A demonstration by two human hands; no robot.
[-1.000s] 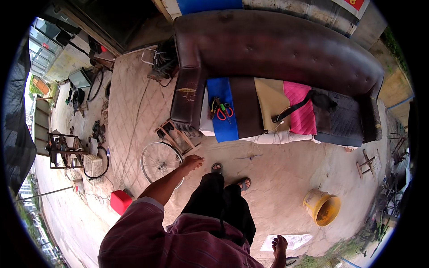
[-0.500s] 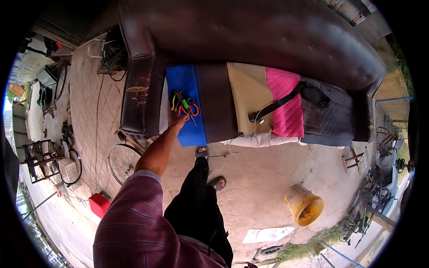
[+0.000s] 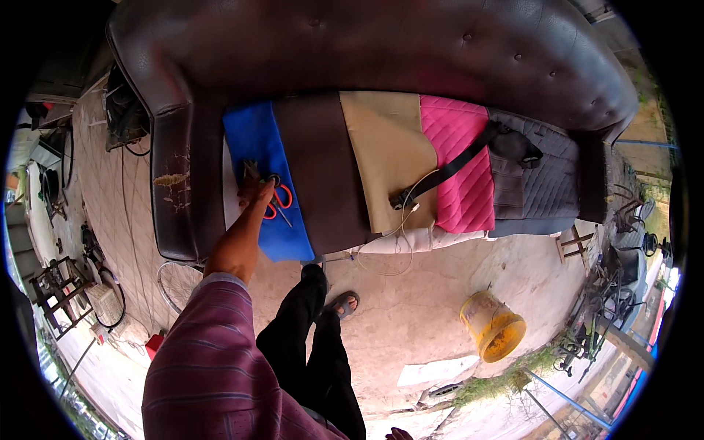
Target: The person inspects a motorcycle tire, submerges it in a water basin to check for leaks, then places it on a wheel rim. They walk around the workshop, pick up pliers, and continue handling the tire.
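Note:
My left hand [image 3: 257, 192] reaches down onto the blue sheet [image 3: 258, 136] at the left end of the sofa seat. Its fingers look closed around a pair of pliers [image 3: 251, 169], whose dark jaws show beyond them; the handles are hidden. Right beside the hand lie scissors [image 3: 284, 196] with red-rimmed handles, blades pointing towards me. A small dark ring-shaped thing [image 3: 274, 180] rests by their handles. Only a bit of my right hand [image 3: 400, 434] shows at the bottom edge, and its fingers cannot be made out.
Dark brown, tan, pink quilted and grey quilted sheets cover the brown sofa [image 3: 381, 44]. Across them lies a black strap [image 3: 455, 169] with a pouch, near a thin white cable [image 3: 405, 235]. A yellow bucket [image 3: 480, 312] lies tipped on the floor, behind a white sheet [image 3: 436, 370].
My left hand has shifted from the scissors' handles onto the pliers, covering their yellow handles. The view has swung, and I have stepped nearer the sofa. My right hand shows slightly more.

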